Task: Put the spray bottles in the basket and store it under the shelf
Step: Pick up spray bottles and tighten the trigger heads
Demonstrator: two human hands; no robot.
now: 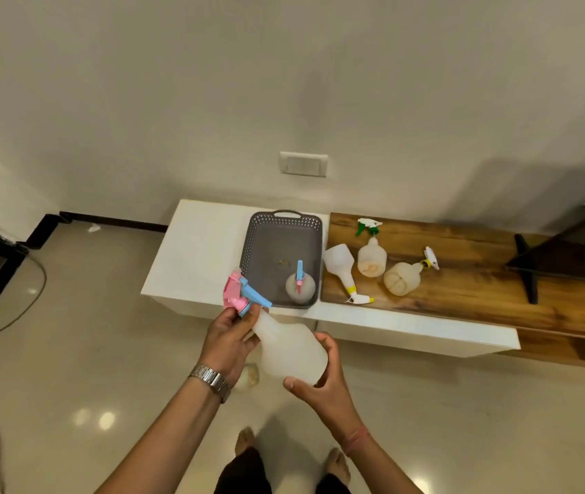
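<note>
From the head view, we have the spray bottle (289,345) carried in both hands, just short of the near rim of the grey basket (266,251). Our left hand (228,336) curls around the neck under the pink-and-blue trigger head, and our right hand (323,379) cups the base with fingers wrapped up its side.

The bottle lies tilted, head toward the basket. Judging from that, the trigger could catch the basket's near wall if we lower it too soon. One bottle with a pink and blue sprayer (300,287) already stands in the near right corner of the basket, straight ahead of our right hand. Setting ours down carelessly could knock it over. The smooth translucent body may also slip if the right hand lets go before the base is seated.

Beyond the basket to the right, well apart from our grip, three more bottles wait on the wooden top (480,279): one lying with a yellow collar (341,267), one upright with a green trigger (372,256), and one on its side (402,278). The white shelf (198,251) carries the basket. Something pale lies on the floor below our left wrist, and we cannot tell what it is.
</note>
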